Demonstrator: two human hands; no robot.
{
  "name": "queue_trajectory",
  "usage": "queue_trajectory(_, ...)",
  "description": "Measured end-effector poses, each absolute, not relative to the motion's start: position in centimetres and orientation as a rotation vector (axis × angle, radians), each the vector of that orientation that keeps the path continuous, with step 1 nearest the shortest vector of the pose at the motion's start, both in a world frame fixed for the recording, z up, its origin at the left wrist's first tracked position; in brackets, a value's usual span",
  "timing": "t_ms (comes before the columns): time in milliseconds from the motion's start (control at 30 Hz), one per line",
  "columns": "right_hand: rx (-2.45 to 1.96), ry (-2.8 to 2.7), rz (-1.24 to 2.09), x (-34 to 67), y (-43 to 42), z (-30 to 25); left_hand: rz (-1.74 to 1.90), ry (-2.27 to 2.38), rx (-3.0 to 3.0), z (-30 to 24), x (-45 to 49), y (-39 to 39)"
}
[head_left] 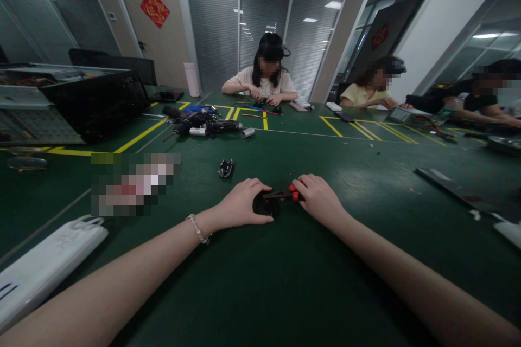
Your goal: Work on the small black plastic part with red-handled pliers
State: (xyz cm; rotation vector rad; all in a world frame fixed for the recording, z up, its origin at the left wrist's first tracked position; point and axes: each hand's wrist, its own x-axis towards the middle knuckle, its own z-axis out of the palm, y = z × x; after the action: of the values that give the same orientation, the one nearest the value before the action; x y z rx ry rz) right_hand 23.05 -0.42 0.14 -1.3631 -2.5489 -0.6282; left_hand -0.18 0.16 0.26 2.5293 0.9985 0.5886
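Observation:
My left hand (243, 203) is cupped over a small round black part (265, 206) on the green table (285, 282), fingers curled around it. My right hand (319, 198) grips red-handled pliers (285, 193), whose dark jaws reach into the black part. A small black clip-like piece (226, 168) lies on the table just beyond my left hand. A few tiny screws (291, 172) lie beyond the pliers.
A pile of black and silver tools (203, 123) lies further back. A white case (44, 265) sits at near left, dark flat panels (459, 187) at right, a black box (97, 103) at far left. Three people work at the far side.

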Motion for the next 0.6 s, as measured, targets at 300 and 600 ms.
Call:
queue_trajectory(300, -1.376, -2.557, -0.632, 22.99, -0.39, 0.15, 0.596, 0.997, 2.548, 0.15, -0.18, 0.18)
queue_trajectory(600, -1.363, -2.551, -0.636, 23.02, -0.4, 0.09, 0.596, 0.995, 2.541, 0.15, -0.18, 0.19)
